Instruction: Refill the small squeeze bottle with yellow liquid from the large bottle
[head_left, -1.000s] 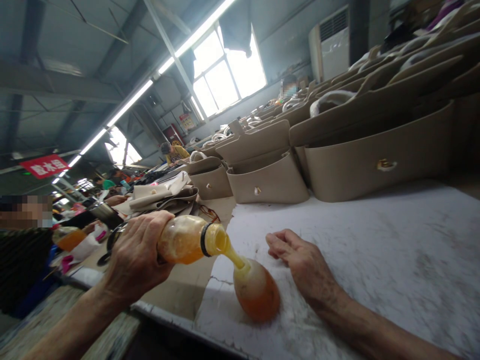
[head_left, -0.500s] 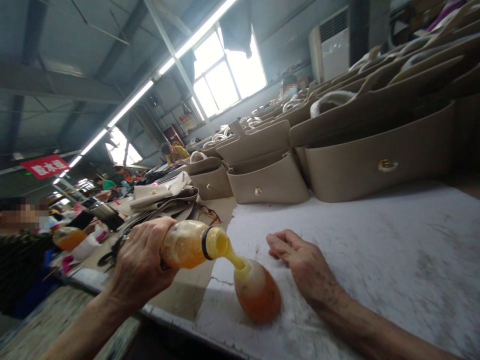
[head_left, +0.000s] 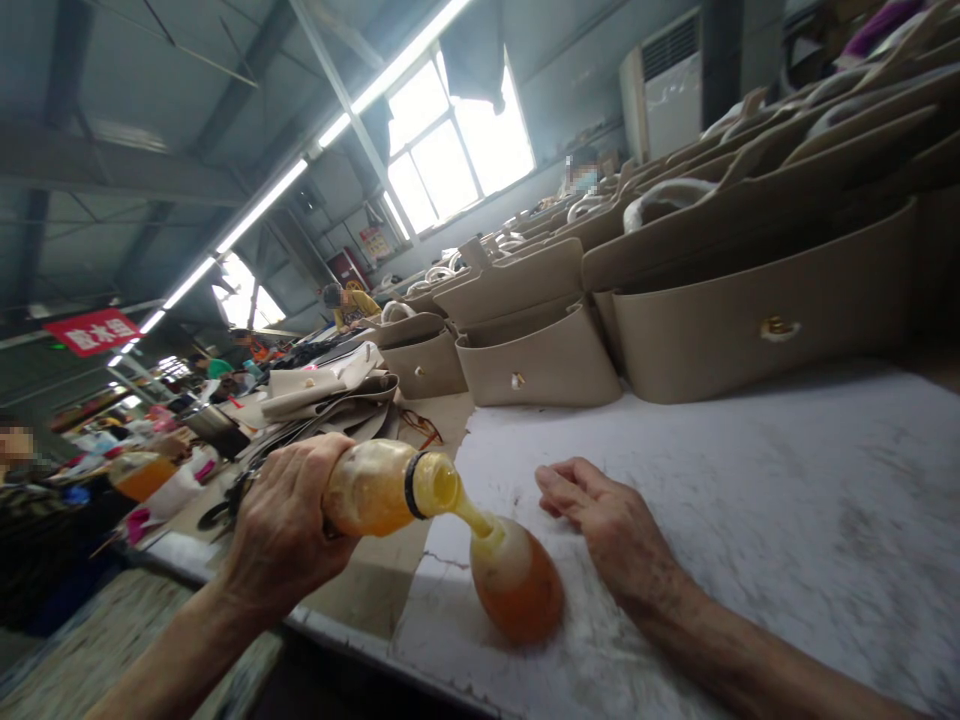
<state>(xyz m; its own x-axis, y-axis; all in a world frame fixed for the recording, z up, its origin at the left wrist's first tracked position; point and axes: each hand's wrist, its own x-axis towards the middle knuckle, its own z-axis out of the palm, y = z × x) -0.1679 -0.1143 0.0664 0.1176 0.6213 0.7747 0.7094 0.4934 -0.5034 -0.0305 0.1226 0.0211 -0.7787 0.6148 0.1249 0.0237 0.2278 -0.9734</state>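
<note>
My left hand point(head_left: 289, 530) is wrapped round a clear plastic bottle point(head_left: 375, 488) of yellow-orange liquid, tilted with its open mouth to the right. A thick yellow stream point(head_left: 469, 512) runs from that mouth to the narrow top of a rounded squeeze bottle point(head_left: 517, 590) on the white sheet. Orange liquid fills its lower part, below a paler upper part. To the right of the squeeze bottle, apart from it, my right hand point(head_left: 607, 520) rests near the sheet with fingers curled together. Whatever may be inside those fingers is hidden.
Several taupe handbags point(head_left: 536, 355) with metal clasps stand in rows behind the white sheet point(head_left: 750, 520). Loose leather pieces point(head_left: 330, 395) lie in a heap at left, near another bottle of orange liquid point(head_left: 142, 475). A co-worker point(head_left: 30, 500) is at the far left.
Both hands and both bottles hold nearly the same places, and the stream still runs. The co-worker at far left has shifted further left.
</note>
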